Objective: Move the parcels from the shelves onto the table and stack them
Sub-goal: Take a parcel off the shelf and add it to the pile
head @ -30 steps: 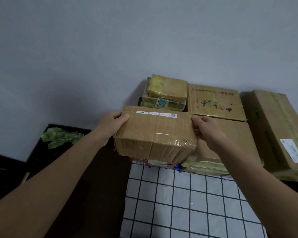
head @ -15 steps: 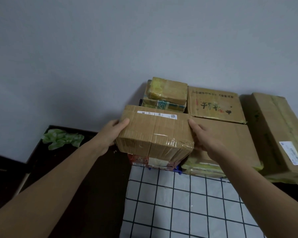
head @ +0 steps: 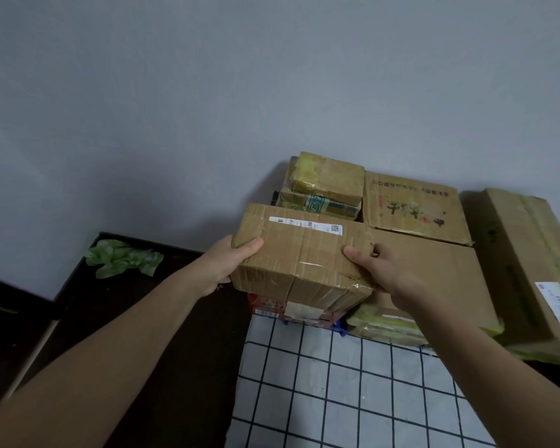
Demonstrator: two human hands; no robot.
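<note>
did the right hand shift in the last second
Yes. The right hand slid left, away from the printed cardboard box, its thumb now atop the brown taped cardboard parcel.

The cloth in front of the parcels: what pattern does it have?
The cloth is white with a grid of thin dark lines; the head view shows it.

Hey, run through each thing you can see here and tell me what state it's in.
Labelled parcel: taped shut, gripped at both ends, level.
Left hand: grips its left end.
Right hand: grips its right end.
Yellow-taped parcel: sealed, topmost on the back stack.
Printed carton: closed, lying flat on a larger carton.
Long carton: closed, taped.
Green bag: crumpled.
</note>
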